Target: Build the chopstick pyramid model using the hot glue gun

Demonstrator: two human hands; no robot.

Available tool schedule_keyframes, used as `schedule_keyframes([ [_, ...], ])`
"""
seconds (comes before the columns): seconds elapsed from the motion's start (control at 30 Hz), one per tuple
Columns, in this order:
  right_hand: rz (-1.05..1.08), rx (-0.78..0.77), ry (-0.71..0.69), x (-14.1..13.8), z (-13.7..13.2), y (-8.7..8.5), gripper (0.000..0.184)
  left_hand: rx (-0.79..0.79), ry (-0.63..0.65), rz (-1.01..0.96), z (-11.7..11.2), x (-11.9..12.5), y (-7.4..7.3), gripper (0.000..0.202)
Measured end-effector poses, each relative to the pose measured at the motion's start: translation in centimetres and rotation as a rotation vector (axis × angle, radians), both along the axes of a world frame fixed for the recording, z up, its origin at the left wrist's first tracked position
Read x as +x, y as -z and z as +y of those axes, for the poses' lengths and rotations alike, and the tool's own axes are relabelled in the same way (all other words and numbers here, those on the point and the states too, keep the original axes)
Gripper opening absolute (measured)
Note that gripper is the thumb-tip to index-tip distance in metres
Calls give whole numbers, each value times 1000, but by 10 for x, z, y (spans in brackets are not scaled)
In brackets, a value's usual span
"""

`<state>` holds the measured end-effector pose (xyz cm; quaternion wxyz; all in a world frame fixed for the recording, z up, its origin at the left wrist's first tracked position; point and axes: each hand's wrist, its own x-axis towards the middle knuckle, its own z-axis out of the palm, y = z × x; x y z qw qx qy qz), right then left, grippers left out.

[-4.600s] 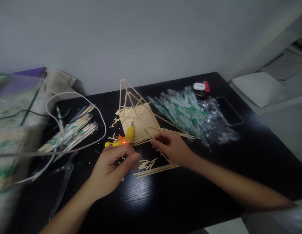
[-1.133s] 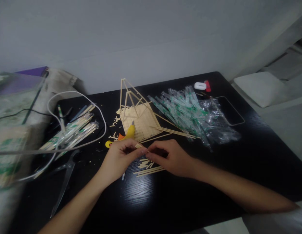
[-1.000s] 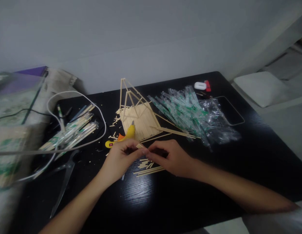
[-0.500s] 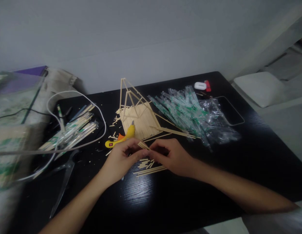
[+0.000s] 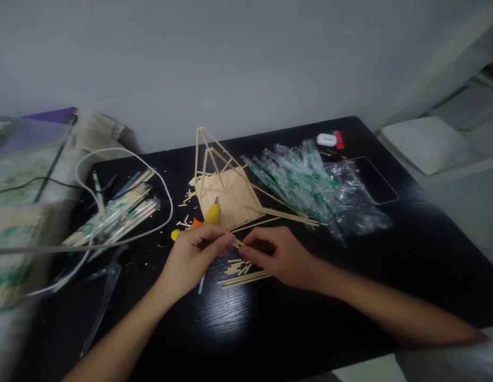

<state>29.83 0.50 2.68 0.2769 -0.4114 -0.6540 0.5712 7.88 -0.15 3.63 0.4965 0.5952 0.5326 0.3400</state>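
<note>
Between my fingertips is a small bundle of short wooden sticks (image 5: 237, 243), mostly covered by the fingers. My left hand (image 5: 197, 253) pinches its left end, and my right hand (image 5: 276, 252) pinches the other end. Just below lie several short cut sticks (image 5: 234, 267) and a few longer sticks (image 5: 246, 279) on the black table. Behind my left hand is a yellow glue gun (image 5: 212, 214), partly hidden by it. Farther back a flat raft of sticks (image 5: 230, 193) carries a frame of upright, slanting sticks (image 5: 209, 154).
Wrapped chopsticks (image 5: 119, 215) and a white cable (image 5: 167, 185) lie at the left, with pliers or a similar tool (image 5: 107, 286) nearer. Green-printed plastic wrappers (image 5: 298, 178) are heaped at the right. A phone-like flat object (image 5: 376, 180) and a white case (image 5: 326, 140) lie beyond them.
My left hand has shifted its fingers farther over the stick bundle, so less of it shows. It also covers more of the glue gun. My right hand has barely moved.
</note>
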Motion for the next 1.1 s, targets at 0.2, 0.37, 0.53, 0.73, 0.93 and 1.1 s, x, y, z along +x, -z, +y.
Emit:
schedule_keyframes([
  [0.2,7,0,7,0,0,-1,23,8,10,0,0,-3,0,19],
  [0.37,19,-29,-4,-1,-1,0,23,34,1,51,-1,-1,0,21],
  [0.53,32,-69,-2,-2,-1,1,23,31,0,61,0,-1,-1,20],
  [0.73,72,-96,17,-1,0,3,23,28,28,20,-1,3,0,20],
  [0.93,81,-96,10,-1,-1,3,25,13,24,26,-2,5,0,20],
  [1.1,83,-89,7,-1,0,3,24,2,8,2,0,1,0,15],
])
